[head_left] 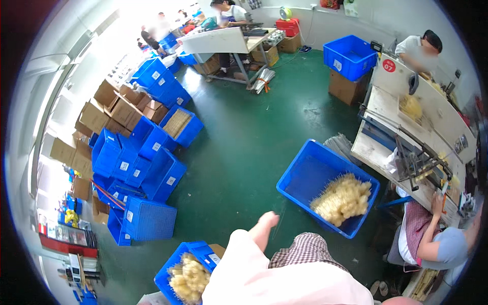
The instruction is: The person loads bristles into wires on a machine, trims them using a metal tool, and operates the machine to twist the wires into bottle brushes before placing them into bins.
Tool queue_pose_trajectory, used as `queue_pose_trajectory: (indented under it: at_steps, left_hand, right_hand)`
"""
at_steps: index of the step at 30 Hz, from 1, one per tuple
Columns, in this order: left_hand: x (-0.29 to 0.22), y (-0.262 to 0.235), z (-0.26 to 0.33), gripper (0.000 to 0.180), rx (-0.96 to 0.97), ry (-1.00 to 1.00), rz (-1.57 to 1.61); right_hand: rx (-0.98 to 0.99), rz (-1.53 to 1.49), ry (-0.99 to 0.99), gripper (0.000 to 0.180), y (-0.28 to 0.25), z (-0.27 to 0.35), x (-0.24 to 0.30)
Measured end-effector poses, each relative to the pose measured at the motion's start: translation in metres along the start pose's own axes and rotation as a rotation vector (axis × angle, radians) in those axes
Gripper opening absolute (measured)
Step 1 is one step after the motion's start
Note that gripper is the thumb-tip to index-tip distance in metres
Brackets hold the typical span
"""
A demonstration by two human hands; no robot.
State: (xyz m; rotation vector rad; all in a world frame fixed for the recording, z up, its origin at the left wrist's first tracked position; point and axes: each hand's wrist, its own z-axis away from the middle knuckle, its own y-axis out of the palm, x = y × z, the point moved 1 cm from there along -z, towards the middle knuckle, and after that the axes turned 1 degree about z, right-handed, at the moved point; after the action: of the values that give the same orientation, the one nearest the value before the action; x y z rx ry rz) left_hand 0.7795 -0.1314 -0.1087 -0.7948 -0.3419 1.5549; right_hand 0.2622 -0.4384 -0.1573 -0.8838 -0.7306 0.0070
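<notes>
My left hand point(268, 219) reaches forward over the green floor from a pale sleeve, its fingers curled closed. Faint thin lines, like fine wire, show just below the fingers, but what the hand holds is too small to make out. To its right stands a large blue crate point(292, 175), partly filled with a heap of pale yellow bristly brushes point(343, 199). Another blue crate point(163, 281), at my lower left, holds more such brushes point(188, 278). My right hand is out of view; only a bit of skin shows at the lower edge.
Blue crates point(162, 178) and brown cardboard boxes point(94, 118) are stacked along the left. At right, a person point(432, 244) sits at a workbench point(376, 147) with metal fixtures; another works behind its panel. A further bench point(213, 41) stands far ahead.
</notes>
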Motion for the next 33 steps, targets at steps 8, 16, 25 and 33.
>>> queue_pose_trajectory:
  at_steps: [8,16,25,33]
  left_hand:
    - [-0.185,0.095,0.052,0.036,0.324,0.626,-0.018]
    - [-0.150,0.154,0.042,0.051,0.497,0.480,-0.627]
    - [-0.227,0.188,0.091,0.042,0.350,0.598,-0.455]
    - [-0.302,0.204,0.161,0.037,0.461,0.807,-0.341]
  right_hand:
    - [-0.245,0.386,-0.277,0.042,-0.031,0.031,0.047]
    - [-0.300,-0.357,0.269,0.027,-0.108,0.055,0.071]
    - [-0.463,-0.124,0.705,0.027,-0.029,0.224,-0.155]
    - [-0.438,-0.783,1.021,0.027,-0.049,0.177,-0.165]
